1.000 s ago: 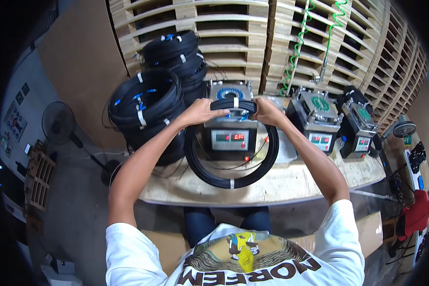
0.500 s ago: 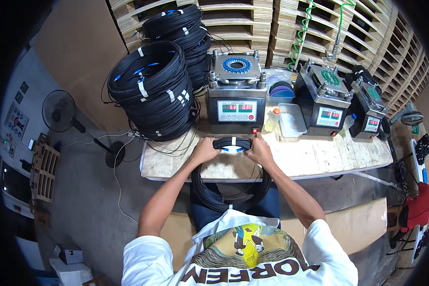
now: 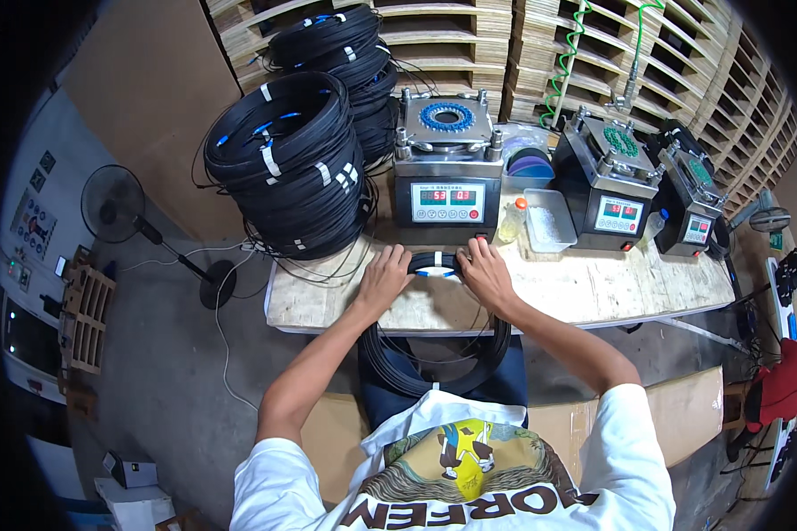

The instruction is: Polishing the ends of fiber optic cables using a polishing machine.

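- At the near edge of the tabletop (image 3: 593,292), my left hand (image 3: 383,279) and right hand (image 3: 485,273) each curl closed over the top arc of a black cable coil (image 3: 434,264); the rest of the loop hangs off the edge toward my lap.
- I judge the coil light but floppy and springy: the turns would splay if gripped at one spot, so two holds set apart on the arc, near the pale blue ties, look soundest.
- Left of my hands, a stack of finished coils (image 3: 283,168) bound with white bands sits on the tabletop.
- Straight ahead stands a grey machine (image 3: 447,177) with red readouts.
- Right of it, a small bottle (image 3: 511,223) with an orange cap, then a clear tray (image 3: 547,221) holding something pale; I cannot tell what.
- Behind the tray, a round tub (image 3: 530,164) shows purple contents.
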### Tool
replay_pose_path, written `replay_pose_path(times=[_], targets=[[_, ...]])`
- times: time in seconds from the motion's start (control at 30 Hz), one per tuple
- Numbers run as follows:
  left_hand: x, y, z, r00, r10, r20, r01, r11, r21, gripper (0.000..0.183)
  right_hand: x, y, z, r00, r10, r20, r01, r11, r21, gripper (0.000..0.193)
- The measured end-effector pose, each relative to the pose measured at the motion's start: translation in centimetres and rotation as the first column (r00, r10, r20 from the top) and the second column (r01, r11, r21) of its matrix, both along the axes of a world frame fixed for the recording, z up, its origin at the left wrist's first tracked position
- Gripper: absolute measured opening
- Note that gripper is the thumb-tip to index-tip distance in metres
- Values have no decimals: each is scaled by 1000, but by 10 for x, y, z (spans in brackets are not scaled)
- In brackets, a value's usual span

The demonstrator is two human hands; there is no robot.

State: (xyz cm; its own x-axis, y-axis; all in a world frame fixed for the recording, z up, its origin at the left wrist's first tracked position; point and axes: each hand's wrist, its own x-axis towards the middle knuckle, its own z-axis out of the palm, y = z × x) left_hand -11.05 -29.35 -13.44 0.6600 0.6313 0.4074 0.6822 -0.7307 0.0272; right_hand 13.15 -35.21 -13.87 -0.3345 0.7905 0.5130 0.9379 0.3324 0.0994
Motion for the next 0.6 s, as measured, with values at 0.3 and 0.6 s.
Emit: replay_pose_path(times=[0.3, 0.6], targets=[[8, 35, -45, 999, -24, -44, 19, 994, -106, 41, -5, 20, -47, 992, -115, 50, 120, 987, -107, 17], [22, 63, -42, 977, 191, 91, -126, 872, -474, 44, -4, 42, -38, 968, -218, -123, 174, 940, -295, 15]])
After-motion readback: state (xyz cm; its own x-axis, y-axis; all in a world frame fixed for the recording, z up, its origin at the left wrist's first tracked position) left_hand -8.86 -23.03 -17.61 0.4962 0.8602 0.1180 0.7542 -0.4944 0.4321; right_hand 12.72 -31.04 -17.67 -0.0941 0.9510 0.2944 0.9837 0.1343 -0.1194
